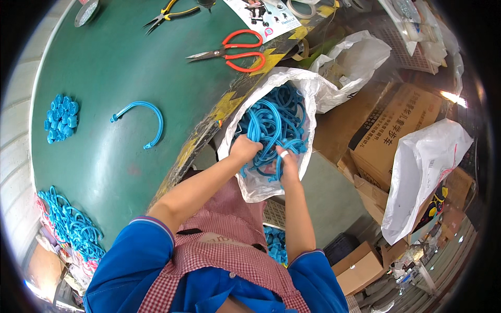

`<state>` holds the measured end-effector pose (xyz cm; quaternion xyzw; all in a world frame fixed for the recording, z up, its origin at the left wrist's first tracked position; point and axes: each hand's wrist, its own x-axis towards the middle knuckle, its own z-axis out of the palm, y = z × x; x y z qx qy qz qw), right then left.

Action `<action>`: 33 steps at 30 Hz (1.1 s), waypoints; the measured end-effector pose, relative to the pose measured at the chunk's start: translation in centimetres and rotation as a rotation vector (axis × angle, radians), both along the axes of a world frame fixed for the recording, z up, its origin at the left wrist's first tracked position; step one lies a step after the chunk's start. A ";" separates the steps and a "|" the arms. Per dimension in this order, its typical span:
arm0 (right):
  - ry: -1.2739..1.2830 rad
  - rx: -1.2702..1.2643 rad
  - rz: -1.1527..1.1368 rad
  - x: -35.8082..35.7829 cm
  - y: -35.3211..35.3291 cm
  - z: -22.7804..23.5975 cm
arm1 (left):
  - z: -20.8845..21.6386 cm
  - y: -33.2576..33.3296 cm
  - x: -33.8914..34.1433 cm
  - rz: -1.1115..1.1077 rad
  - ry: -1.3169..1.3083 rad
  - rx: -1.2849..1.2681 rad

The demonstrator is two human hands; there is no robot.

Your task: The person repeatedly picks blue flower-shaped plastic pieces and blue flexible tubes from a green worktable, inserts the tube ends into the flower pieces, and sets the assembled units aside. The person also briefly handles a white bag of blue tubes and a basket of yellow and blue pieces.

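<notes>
A white woven bag (314, 104), packed with thin blue tubes (274, 115), leans against the table's edge in front of me. My left hand (246, 149) is closed around a looped bundle of these tubes at the bag's near left side. Inside the bag's near right part, my right hand (288, 166) grips more of the tubes, a white band around one finger; its other fingertips are partly hidden among them. A single curved blue tube (158, 117) with end fittings lies on the green table, left of the bag.
On the green table (99, 151) lie red-handled scissors (245, 51), yellow-handled pliers (166, 15), a heap of small blue plastic parts (61, 119) and a tangled blue pile (73, 224). Cardboard boxes (402, 130) and a white bag (422, 172) stand to the right.
</notes>
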<state>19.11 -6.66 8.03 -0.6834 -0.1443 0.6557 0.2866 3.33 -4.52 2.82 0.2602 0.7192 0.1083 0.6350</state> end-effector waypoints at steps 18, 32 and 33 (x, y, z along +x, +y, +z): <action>0.153 0.059 -0.250 -2.9 -2.8 9.3 | 7.1 -0.4 -1.5 -0.316 -0.142 0.182; 0.398 0.058 0.000 2.4 0.5 7.1 | 7.6 1.9 0.4 -0.294 -0.234 0.199; 0.357 0.071 0.014 2.3 0.3 9.5 | 9.1 1.2 0.8 -0.273 -0.236 0.218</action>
